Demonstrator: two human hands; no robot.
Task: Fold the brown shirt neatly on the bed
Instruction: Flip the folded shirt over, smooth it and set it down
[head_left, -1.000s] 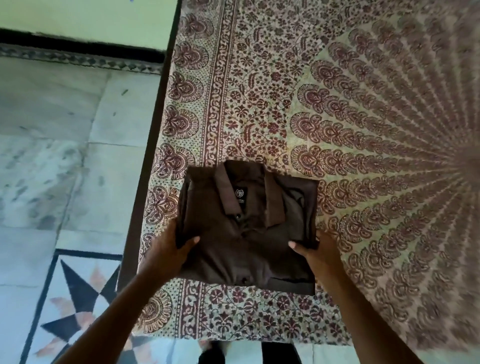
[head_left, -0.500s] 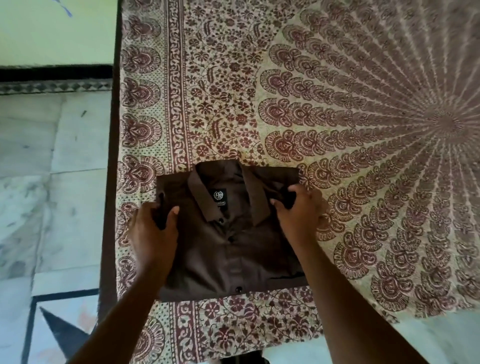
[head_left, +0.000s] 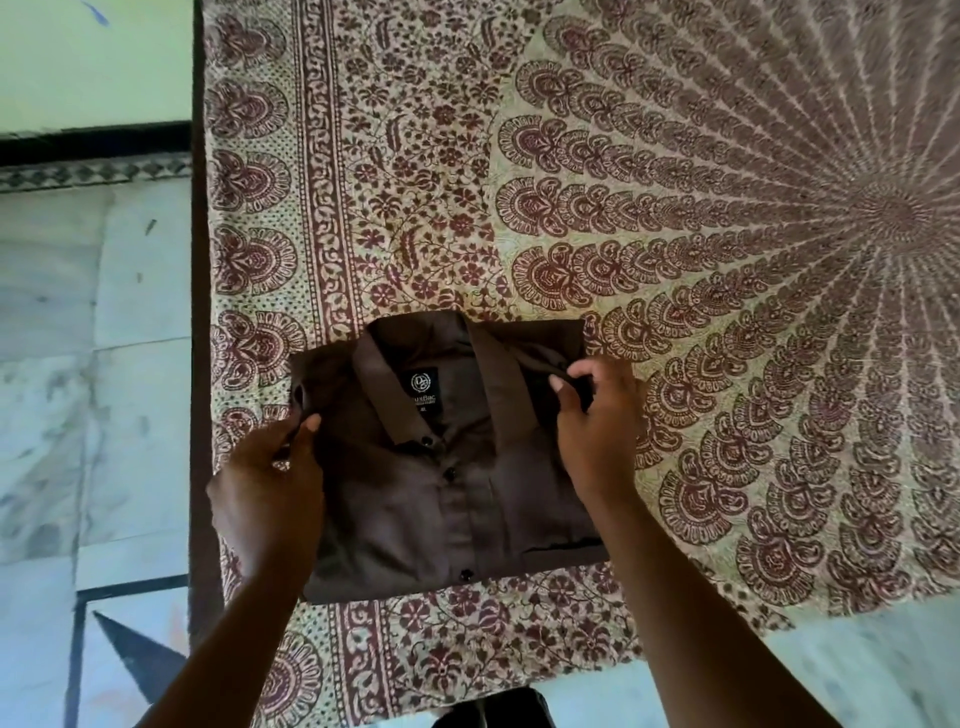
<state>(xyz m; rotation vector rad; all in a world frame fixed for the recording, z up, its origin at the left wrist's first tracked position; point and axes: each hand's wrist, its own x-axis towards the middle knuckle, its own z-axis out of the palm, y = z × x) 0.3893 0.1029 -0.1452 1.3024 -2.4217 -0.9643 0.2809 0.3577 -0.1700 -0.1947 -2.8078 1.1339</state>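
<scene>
My right hand (head_left: 597, 415) pinches a fold of cloth at the right shoulder of the brown shirt (head_left: 447, 467), thumb and forefinger closed on the fabric just beside the collar (head_left: 488, 384). My left hand (head_left: 270, 478) grips the opposite edge, thumb on top and fingers tucked at the left shoulder. A second ago both hands held the lower sides of the folded bundle; they have since travelled up to the shoulders, and the shirt has settled flat. I read this as tidying, not folding: the garment is already a compact rectangle, collar and black neck label (head_left: 421, 387) facing up, placket buttoned down the middle, so the task looks nearly complete. The shirt lies on the patterned bedspread (head_left: 727, 260) near the bed's left edge and close to its near edge, well apart from the mandala centre at the right. Beyond the left edge, pale floor tiles (head_left: 93, 364) run alongside.
</scene>
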